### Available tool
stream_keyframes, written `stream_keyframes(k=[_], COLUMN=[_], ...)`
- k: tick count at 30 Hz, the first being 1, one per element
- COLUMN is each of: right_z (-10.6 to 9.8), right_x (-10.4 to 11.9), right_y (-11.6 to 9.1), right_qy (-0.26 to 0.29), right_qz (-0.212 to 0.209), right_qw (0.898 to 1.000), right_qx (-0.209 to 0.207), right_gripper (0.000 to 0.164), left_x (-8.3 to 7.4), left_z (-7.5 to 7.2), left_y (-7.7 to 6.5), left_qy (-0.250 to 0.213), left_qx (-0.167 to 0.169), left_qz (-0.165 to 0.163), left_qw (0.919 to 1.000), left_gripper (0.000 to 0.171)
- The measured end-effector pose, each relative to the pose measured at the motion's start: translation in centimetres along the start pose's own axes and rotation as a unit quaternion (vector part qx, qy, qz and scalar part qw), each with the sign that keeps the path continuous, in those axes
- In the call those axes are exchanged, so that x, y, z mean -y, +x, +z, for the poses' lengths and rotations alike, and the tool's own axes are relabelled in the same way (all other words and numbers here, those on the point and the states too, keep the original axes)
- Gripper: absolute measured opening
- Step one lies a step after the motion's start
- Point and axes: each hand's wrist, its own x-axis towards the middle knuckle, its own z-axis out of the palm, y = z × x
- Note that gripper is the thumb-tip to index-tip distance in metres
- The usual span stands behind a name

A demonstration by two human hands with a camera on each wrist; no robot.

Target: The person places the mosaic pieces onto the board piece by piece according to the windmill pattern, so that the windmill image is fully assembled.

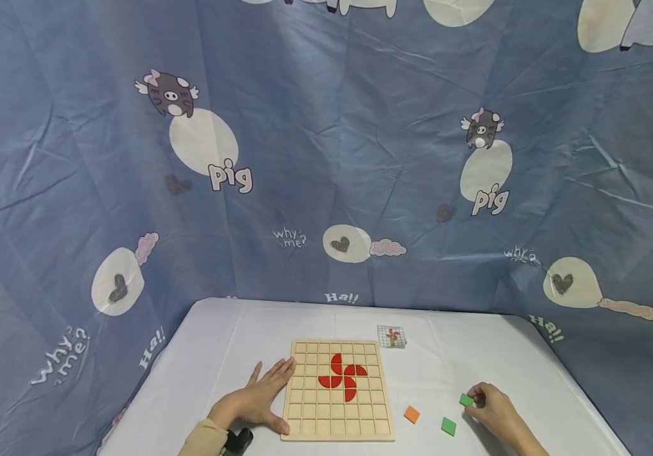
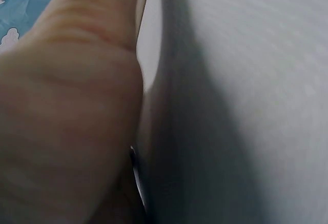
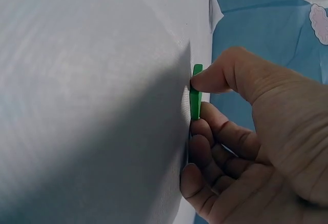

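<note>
In the head view a wooden grid board (image 1: 310,428) lies on the white table, with red quarter-round pieces (image 1: 350,394) set in a pinwheel near its middle. My left hand (image 1: 258,398) rests along the board's left edge, fingers and thumb spread and touching it. Only the base of that hand (image 2: 66,116) fills the left wrist view. To the right, my right hand (image 1: 494,408) pinches a green square tile (image 1: 465,399) between thumb and forefinger. The right wrist view shows this green tile (image 3: 196,101) edge-on, close to the tabletop.
Another green tile (image 1: 448,426) and an orange tile (image 1: 412,414) lie between the board and my right hand. A small pattern card (image 1: 391,336) with a red pinwheel picture lies beyond the board's far right corner. A blue printed curtain (image 1: 315,158) surrounds the table.
</note>
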Motion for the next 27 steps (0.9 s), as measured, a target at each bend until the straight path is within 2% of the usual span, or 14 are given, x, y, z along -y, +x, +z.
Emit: stream_keyframes(k=[5, 12, 19, 27], right_z=[-0.1, -0.6, -0.3, 1.2], right_x=[0.3, 1.6, 4.2, 8.3], right_y=[-0.1, -0.5, -0.6, -0.8], right_qy=[-0.003, 0.011, 0.032, 0.054], right_qz=[-0.002, -0.039, -0.058, -0.115], right_qw=[1.0, 0.999, 0.998, 0.992], right_qx=[-0.002, 0.003, 0.013, 0.026], right_gripper=[0.028, 0.027, 0.027, 0.023], left_x=[0.0, 0.1, -0.1, -0.3], left_z=[0.0, 0.1, -0.1, -0.1], left_y=[0.0, 0.1, 0.0, 0.0], left_qy=[-0.003, 0.0, 0.002, 0.005], left_qx=[-0.003, -0.002, 0.0, 0.001], left_qz=[0.003, -0.001, -0.003, -0.001], left_qw=[1.0, 1.0, 1.0, 1.0], left_gripper=[0.126, 0.127, 0.127, 0.126])
